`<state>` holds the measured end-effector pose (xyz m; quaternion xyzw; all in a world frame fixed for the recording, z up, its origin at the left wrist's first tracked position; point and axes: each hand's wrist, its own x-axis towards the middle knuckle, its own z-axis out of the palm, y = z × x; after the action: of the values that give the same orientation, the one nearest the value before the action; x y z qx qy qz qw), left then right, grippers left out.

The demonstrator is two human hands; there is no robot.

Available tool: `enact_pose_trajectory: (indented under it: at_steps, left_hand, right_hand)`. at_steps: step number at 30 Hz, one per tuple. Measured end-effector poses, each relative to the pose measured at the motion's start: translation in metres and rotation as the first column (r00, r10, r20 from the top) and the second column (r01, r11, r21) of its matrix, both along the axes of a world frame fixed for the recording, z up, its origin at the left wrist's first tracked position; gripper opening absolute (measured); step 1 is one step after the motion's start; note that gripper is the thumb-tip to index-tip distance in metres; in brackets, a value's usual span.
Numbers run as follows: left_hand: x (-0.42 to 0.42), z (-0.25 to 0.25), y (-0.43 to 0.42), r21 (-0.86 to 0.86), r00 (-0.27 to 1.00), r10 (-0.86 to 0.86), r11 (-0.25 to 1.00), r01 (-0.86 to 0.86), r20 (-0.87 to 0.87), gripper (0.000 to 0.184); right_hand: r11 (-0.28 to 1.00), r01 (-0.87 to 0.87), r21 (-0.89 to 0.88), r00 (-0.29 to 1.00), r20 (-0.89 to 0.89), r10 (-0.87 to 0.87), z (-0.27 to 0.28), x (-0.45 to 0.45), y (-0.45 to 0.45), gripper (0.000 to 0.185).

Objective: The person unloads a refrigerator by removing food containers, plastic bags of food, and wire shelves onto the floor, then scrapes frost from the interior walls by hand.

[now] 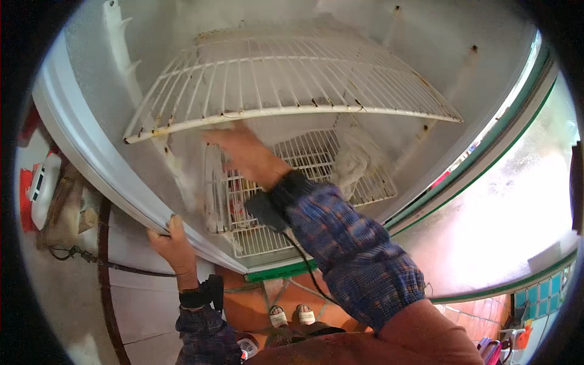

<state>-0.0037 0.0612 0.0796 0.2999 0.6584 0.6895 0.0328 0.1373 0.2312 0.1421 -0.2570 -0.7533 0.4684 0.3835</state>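
My left hand (173, 248) grips the white edge of the refrigerator cabinet (146, 188), its thumb raised along the rim. Inside the cabinet, my right hand (252, 155) reaches in below the upper wire shelf (267, 111), towards the left inner wall. Its fingers are smeared by motion, so whether they hold anything cannot be made out. The upper shelf is white with rust spots. Below my right forearm lies a lower wire rack (261, 242). A crumpled whitish cloth or bag (354, 159) rests at its right side.
At the right stands the open glass door (499, 219), fogged over. A dark cable (307, 258) hangs by my right sleeve. On the left are a white and red device (44, 185) and another black cable (121, 267). My sandalled feet (292, 316) stand on orange tiles.
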Motion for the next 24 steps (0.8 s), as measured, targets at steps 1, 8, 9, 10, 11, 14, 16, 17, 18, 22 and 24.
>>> enact_pose_trajectory:
  at_steps: [1, 8, 9, 10, 11, 14, 16, 17, 18, 22, 24]
  left_hand:
    - [0.002, 0.001, 0.001, -0.013, 0.999, 0.008, 1.000, -0.008, 0.036, 0.029]
    - [-0.002, -0.007, -0.009, 0.030, 0.996, -0.071, 0.997, 0.072, -0.053, 0.032]
    - [0.013, 0.008, -0.019, 0.100, 0.968, 0.060, 0.994, -0.036, -0.245, 0.032]
    - [0.024, 0.015, -0.025, 0.195, 0.888, 0.200, 0.972, -0.127, -0.414, 0.033]
    - [0.031, -0.003, -0.035, 0.226, 0.917, 0.134, 0.973, -0.050, -0.375, 0.034]
    - [0.067, -0.111, -0.072, 0.133, 0.837, -0.541, 0.826, 0.548, -0.082, 0.042]
    - [0.120, -0.062, -0.055, 0.084, 0.617, -0.652, 0.714, 0.695, 0.440, 0.050]
    - [0.126, -0.066, -0.037, 0.260, 0.465, -0.666, 0.696, 0.670, 0.584, 0.053]
    - [0.129, -0.073, -0.018, 0.425, 0.280, -0.674, 0.679, 0.598, 0.683, 0.056]
    - [0.123, -0.061, 0.033, 0.653, 0.018, -0.747, 0.593, 0.472, 0.665, 0.061]
    - [0.123, -0.062, 0.035, 0.644, 0.025, -0.755, 0.576, 0.503, 0.655, 0.056]
  right_hand:
    - [0.941, 0.230, -0.247, 0.955, -0.129, -0.267, -0.022, 0.006, 0.012, 0.058]
    - [0.459, 0.346, 0.818, 0.128, 0.444, -0.887, -0.062, 0.217, 0.027, 0.048]
    - [0.461, 0.342, 0.819, 0.133, 0.444, -0.886, -0.068, 0.229, 0.029, 0.048]
    - [0.511, 0.339, 0.790, 0.228, 0.458, -0.859, -0.072, 0.239, 0.035, 0.044]
    - [0.560, 0.332, 0.759, 0.319, 0.469, -0.824, -0.075, 0.247, 0.040, 0.040]
    - [0.588, 0.277, 0.760, 0.578, 0.358, -0.734, -0.083, 0.270, 0.042, 0.033]
    - [0.550, 0.386, 0.741, 0.603, 0.248, -0.758, -0.054, 0.262, -0.007, 0.033]
    - [0.510, 0.495, 0.703, 0.610, 0.136, -0.780, -0.046, 0.260, -0.037, 0.032]
    - [0.518, 0.557, 0.650, 0.605, 0.110, -0.789, -0.050, 0.265, -0.060, 0.030]
    - [0.614, 0.787, -0.062, 0.613, 0.196, -0.765, -0.089, 0.268, -0.128, 0.026]
    - [0.764, 0.533, -0.364, 0.775, -0.151, -0.613, -0.089, 0.253, -0.140, 0.038]
